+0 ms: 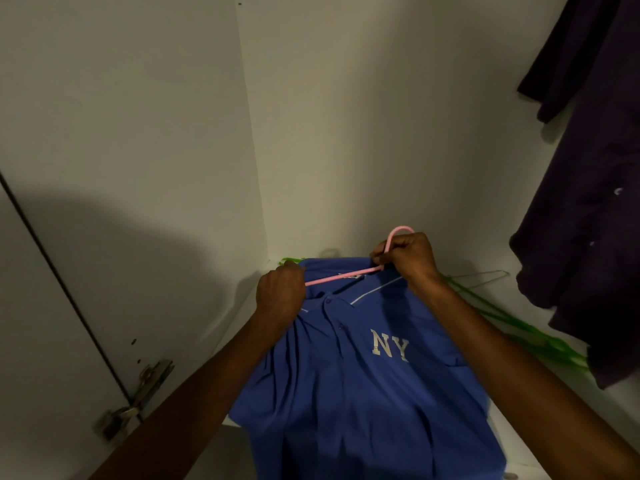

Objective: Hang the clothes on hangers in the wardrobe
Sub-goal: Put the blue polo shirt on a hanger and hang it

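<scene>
A blue polo shirt with white "NY" letters lies face up on the white wardrobe floor, collar pointing to the back. A pink hanger lies across the open collar, one arm running inside the neck. My left hand grips the shirt's left shoulder and collar over the hanger's end. My right hand is closed around the hanger's neck, just below the hook that sticks up behind it. The rest of the hanger is hidden by the hands and cloth.
Green hangers and a thin wire hanger lie on the floor at the right and behind the shirt. A dark purple garment hangs at the right. White wardrobe walls close the back; a door hinge sits at the lower left.
</scene>
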`<action>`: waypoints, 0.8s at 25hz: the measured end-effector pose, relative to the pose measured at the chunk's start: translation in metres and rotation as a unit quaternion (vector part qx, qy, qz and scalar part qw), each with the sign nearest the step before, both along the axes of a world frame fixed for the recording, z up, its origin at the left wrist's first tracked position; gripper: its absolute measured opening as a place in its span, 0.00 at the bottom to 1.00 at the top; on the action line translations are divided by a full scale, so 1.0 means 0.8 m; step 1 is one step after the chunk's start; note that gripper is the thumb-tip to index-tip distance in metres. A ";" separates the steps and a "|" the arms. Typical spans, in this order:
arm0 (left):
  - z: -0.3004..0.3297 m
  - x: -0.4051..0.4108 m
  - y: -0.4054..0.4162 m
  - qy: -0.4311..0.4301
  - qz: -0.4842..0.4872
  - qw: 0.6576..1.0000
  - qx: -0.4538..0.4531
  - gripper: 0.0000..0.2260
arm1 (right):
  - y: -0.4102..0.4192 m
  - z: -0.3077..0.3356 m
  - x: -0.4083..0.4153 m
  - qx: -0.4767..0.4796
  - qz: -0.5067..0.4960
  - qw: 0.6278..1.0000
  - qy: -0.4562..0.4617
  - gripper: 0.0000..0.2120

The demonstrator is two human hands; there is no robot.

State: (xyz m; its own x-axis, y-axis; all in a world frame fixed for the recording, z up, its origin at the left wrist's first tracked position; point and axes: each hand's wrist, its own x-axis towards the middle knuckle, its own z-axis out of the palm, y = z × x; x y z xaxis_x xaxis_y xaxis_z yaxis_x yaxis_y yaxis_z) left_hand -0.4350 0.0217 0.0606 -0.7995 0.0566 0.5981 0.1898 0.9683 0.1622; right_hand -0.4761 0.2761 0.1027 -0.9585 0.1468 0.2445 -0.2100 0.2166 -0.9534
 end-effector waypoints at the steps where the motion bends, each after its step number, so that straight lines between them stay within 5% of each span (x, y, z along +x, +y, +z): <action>1: -0.002 -0.005 -0.003 0.023 0.001 1.000 -0.009 0.18 | 0.000 0.000 -0.001 0.009 -0.018 1.000 0.001 0.13; 4: 0.011 -0.007 -0.013 0.042 0.009 0.999 0.020 0.23 | 0.004 0.006 -0.003 0.040 -0.054 0.998 0.001 0.11; 6: 0.020 -0.002 -0.012 -0.042 -0.010 0.984 0.174 0.25 | 0.008 0.010 -0.005 0.024 -0.043 0.999 -0.002 0.14; 7: 0.029 0.003 -0.013 -0.127 -0.059 0.952 0.272 0.24 | 0.012 0.012 -0.007 0.017 -0.041 0.999 -0.004 0.15; 9: 0.049 0.018 -0.014 -0.302 -0.159 0.822 0.456 0.15 | 0.019 0.016 -0.009 0.021 -0.045 0.999 -0.006 0.16; 11: 0.058 0.020 -0.022 -0.395 -0.197 0.721 0.535 0.16 | 0.021 0.015 -0.012 0.025 -0.030 0.999 -0.010 0.15; 13: 0.061 0.018 -0.036 -0.421 -0.191 0.698 0.546 0.22 | 0.020 0.013 -0.016 0.042 -0.030 0.999 -0.014 0.16; 17: 0.065 0.013 -0.047 -0.448 -0.217 0.659 0.564 0.15 | 0.021 0.012 -0.020 0.042 -0.051 0.998 -0.019 0.16; 20: 0.065 0.006 -0.050 -0.428 -0.164 0.701 0.546 0.31 | 0.021 0.012 -0.019 -0.001 -0.064 0.998 -0.022 0.15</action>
State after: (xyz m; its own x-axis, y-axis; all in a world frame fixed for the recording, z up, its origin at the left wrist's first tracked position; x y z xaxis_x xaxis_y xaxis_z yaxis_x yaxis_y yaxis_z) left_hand -0.4301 -0.0187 0.1126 -0.9428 0.2041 -0.2635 -0.2468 0.1042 0.9635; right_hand -0.4914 0.2933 0.1125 -0.9415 0.2687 0.2032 -0.1395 0.2380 -0.9612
